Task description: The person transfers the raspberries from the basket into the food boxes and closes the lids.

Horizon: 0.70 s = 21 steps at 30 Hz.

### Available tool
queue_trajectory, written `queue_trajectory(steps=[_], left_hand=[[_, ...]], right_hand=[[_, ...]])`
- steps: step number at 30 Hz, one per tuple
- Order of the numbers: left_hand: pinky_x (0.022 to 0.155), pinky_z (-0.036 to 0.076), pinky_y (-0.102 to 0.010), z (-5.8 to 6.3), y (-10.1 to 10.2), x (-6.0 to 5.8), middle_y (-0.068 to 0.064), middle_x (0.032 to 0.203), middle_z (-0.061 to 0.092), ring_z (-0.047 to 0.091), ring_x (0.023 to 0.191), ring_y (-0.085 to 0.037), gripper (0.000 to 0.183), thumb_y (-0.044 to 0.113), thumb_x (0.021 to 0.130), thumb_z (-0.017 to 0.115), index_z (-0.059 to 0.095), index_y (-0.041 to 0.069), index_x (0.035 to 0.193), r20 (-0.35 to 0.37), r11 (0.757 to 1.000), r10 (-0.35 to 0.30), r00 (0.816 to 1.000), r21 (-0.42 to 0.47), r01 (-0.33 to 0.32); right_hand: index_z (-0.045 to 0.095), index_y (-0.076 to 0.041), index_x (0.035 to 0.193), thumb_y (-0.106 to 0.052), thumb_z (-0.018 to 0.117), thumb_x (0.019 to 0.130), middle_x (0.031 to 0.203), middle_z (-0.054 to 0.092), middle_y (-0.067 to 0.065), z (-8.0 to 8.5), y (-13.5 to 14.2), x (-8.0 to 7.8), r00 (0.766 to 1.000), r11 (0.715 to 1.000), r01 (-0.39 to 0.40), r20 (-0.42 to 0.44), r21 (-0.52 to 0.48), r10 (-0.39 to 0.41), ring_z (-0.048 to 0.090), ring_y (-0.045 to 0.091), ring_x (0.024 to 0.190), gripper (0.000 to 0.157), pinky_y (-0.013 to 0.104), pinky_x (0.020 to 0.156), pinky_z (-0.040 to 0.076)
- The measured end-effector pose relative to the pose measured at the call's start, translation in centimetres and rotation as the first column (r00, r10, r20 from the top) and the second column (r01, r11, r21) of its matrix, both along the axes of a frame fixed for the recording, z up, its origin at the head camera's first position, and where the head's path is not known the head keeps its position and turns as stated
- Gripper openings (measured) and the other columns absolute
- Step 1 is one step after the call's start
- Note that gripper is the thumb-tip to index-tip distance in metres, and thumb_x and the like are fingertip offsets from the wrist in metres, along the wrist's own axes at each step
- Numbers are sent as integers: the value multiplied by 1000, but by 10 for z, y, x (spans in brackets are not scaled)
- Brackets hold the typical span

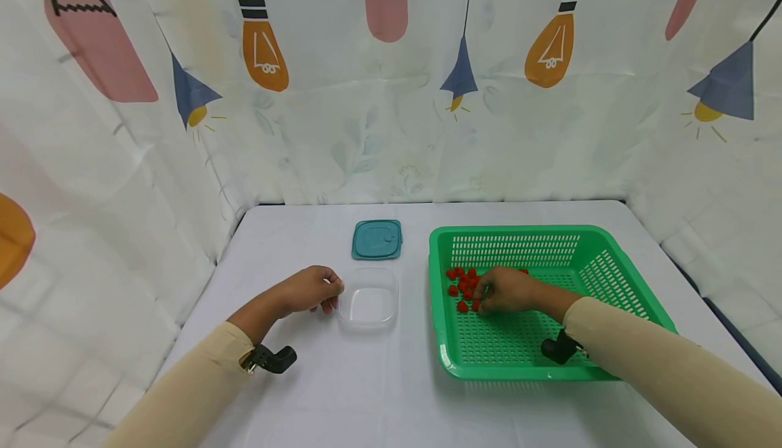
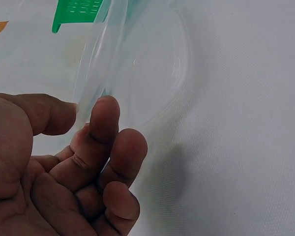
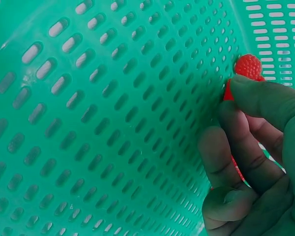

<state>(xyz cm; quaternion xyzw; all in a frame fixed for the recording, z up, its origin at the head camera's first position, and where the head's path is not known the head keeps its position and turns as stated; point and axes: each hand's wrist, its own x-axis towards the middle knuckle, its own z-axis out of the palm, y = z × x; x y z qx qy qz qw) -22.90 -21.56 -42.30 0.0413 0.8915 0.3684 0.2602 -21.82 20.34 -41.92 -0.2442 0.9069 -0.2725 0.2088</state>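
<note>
My left hand [image 1: 311, 290] pinches the left rim of a clear square plastic container [image 1: 368, 299] between thumb and fingertips. In the left wrist view the container's wall [image 2: 101, 64] rises between thumb and forefinger. Over on the right, my right hand [image 1: 510, 290] reaches into a green basket [image 1: 449, 360] with slotted walls. Its thumb and forefinger pinch a small red raspberry [image 3: 228, 91], mostly covered by the fingers. Behind the thumb shows another raspberry [image 3: 248, 66] with a bumpy surface. Several more red raspberries [image 1: 462, 285] lie loose at the basket's left side.
A teal square lid [image 1: 377, 239] lies flat behind the clear container. White cloth covers the table [image 1: 305, 394]. Printed curtains [image 1: 391, 136] hang along the back and both sides. Each wrist wears a small black camera [image 1: 275, 358].
</note>
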Motion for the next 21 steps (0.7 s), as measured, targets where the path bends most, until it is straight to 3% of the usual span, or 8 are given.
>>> queue_trajectory(steps=[10, 21], left_hand=[[70, 49, -35, 1, -1, 1, -9, 83, 68, 63, 79, -23, 21, 23, 104, 59, 64, 3, 108, 2, 1000, -9, 1000, 25, 9], [69, 48, -35, -1, -1, 0, -9, 83, 68, 62, 77, -22, 20, 21, 105, 58, 64, 2, 108, 7, 999, -2, 1000, 41, 2]], right_hand=[[76, -9, 89, -7, 81, 84, 83, 68, -7, -5, 0, -2, 999, 1000, -17, -43, -7, 16, 59, 10, 74, 8, 31, 64, 51], [77, -14, 89, -12, 82, 86, 87, 69, -9, -6, -1, -1, 999, 1000, -1, -39, 14, 1, 60, 10, 77, 6, 32, 66, 52]])
